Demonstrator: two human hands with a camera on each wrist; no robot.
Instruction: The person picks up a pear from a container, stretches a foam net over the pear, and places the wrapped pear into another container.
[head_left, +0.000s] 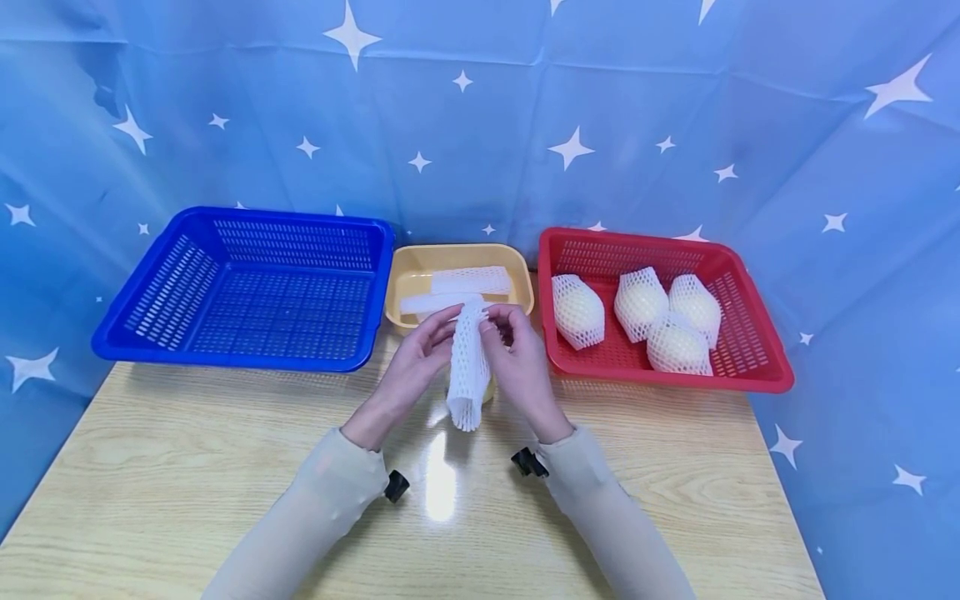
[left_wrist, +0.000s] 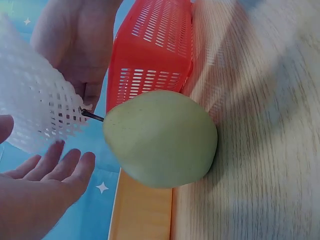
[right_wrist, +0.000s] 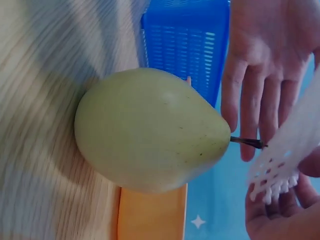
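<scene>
A pale green pear (left_wrist: pixel 162 140) stands upright on the table, its dark stem pointing up. Just above it, both hands hold a white foam net sleeve (head_left: pixel 468 362), whose lower rim is close to the stem. The left hand (head_left: pixel 416 362) has its thumb and fingers on one side of the sleeve. On the other side, the right hand (head_left: pixel 521 362) pinches the net between thumb and fingers. In the head view the sleeve hides most of the pear.
A blue basket (head_left: pixel 281 308) with nothing in it stands at the left. Flat foam net sleeves (head_left: pixel 471 280) lie in a yellow tray (head_left: pixel 420 258) at the middle back. At the right, a red basket (head_left: pixel 750 333) holds several netted pears (head_left: pixel 577 312). A star-patterned blue cloth (head_left: pixel 495 108) hangs behind.
</scene>
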